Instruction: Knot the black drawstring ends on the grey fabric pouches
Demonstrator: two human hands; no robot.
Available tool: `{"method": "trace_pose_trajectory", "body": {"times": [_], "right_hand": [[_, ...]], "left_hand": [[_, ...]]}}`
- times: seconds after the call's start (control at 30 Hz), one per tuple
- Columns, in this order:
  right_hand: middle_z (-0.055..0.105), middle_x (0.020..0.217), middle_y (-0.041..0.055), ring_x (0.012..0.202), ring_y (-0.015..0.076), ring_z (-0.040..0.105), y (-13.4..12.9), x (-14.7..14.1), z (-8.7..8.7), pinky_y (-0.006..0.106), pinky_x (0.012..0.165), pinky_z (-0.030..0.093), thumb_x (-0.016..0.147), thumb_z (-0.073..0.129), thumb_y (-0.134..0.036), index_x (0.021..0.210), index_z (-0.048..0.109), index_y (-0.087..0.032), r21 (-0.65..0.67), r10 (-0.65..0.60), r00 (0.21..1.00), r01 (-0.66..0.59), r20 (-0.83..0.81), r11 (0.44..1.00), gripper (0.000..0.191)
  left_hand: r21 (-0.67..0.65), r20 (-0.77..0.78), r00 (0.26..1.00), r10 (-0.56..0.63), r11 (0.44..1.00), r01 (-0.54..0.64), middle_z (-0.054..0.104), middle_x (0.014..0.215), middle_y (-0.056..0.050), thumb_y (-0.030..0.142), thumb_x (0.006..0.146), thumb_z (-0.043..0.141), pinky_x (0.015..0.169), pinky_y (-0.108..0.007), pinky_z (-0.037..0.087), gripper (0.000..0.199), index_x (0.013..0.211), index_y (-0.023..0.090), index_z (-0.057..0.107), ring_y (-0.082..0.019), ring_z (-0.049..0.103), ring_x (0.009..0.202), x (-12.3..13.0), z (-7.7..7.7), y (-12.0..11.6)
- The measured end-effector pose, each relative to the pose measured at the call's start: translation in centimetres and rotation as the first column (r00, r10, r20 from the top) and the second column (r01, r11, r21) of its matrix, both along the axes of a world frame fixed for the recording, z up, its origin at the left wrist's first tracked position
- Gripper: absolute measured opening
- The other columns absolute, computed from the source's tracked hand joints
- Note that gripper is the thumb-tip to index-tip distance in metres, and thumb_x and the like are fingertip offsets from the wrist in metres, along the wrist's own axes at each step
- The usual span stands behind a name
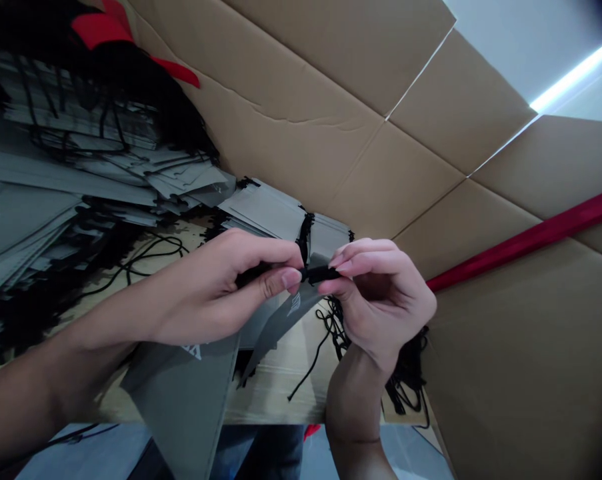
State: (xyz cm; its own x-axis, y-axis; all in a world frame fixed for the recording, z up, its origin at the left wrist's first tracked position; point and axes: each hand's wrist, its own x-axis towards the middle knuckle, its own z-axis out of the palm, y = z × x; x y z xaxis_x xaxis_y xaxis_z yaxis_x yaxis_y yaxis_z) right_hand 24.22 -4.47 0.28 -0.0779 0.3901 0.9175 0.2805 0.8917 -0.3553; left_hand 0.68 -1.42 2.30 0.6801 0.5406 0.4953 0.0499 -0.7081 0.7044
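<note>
Near the centre, my left hand (231,283) pinches a black cord (305,274) between thumb and forefinger. My right hand (381,293) grips the other end of the same short black piece with thumb and fingertips, close to the left fingertips. Below my left hand hangs a grey panel (185,393) with white print. A second grey printed panel (285,317) hangs under the cord between both hands. How the panels join the cord is hidden by the fingers.
Stacks of grey panels (31,193) with black cords fill the left. Another stack (271,210) lies behind my hands. Loose black cords (408,373) lie at the right of the wooden table (281,407). Cardboard (321,100) stands behind, with a red strip (525,237) at right.
</note>
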Motion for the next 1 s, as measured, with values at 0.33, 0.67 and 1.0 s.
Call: {"method": "trace_pose_trajectory", "body": {"times": [0.33, 0.67, 1.0], "right_hand": [[0.086, 0.102, 0.0005, 0.088, 0.0197, 0.082, -0.1, 0.1, 0.0, 0.035, 0.075, 0.071, 0.095, 0.1, -0.012, 0.106, 0.086, -0.028, 0.028, -0.047, 0.997, 0.045, 0.054, 0.999, 0.024], [0.082, 0.106, 0.0022, 0.078, 0.0154, 0.07, -0.4, 0.4, 0.1, 0.03, 0.07, 0.063, 0.094, 0.103, -0.019, 0.123, 0.084, -0.026, -0.155, 0.001, 0.968, 0.039, 0.251, 0.987, 0.035], [0.08, 0.106, 0.0008, 0.09, 0.0136, 0.075, -1.2, 0.7, 0.3, 0.025, 0.079, 0.064, 0.103, 0.09, -0.01, 0.116, 0.076, -0.024, -0.174, -0.05, 0.945, 0.111, 0.324, 0.978, 0.024]], "left_hand": [[-0.006, -0.013, 1.0, 0.009, 1.0, -0.009, 0.046, 0.063, 0.007, 0.026, 0.116, 0.057, 0.046, -0.021, 0.032, 0.034, 0.085, 0.018, 0.07, -0.008, 0.04, 0.053, 0.0, 0.0, 0.0], [0.108, -0.019, 0.999, 0.033, 0.994, -0.031, 0.056, 0.072, 0.004, 0.024, 0.118, 0.051, 0.06, -0.027, 0.038, 0.036, 0.087, 0.018, 0.068, -0.01, 0.048, 0.064, 0.1, -1.0, 0.1], [0.084, -0.005, 0.994, 0.11, 0.99, -0.109, 0.07, 0.073, 0.005, 0.026, 0.114, 0.06, 0.059, -0.021, 0.043, 0.027, 0.098, 0.02, 0.081, -0.008, 0.058, 0.064, 0.1, -0.9, 0.5]]}}
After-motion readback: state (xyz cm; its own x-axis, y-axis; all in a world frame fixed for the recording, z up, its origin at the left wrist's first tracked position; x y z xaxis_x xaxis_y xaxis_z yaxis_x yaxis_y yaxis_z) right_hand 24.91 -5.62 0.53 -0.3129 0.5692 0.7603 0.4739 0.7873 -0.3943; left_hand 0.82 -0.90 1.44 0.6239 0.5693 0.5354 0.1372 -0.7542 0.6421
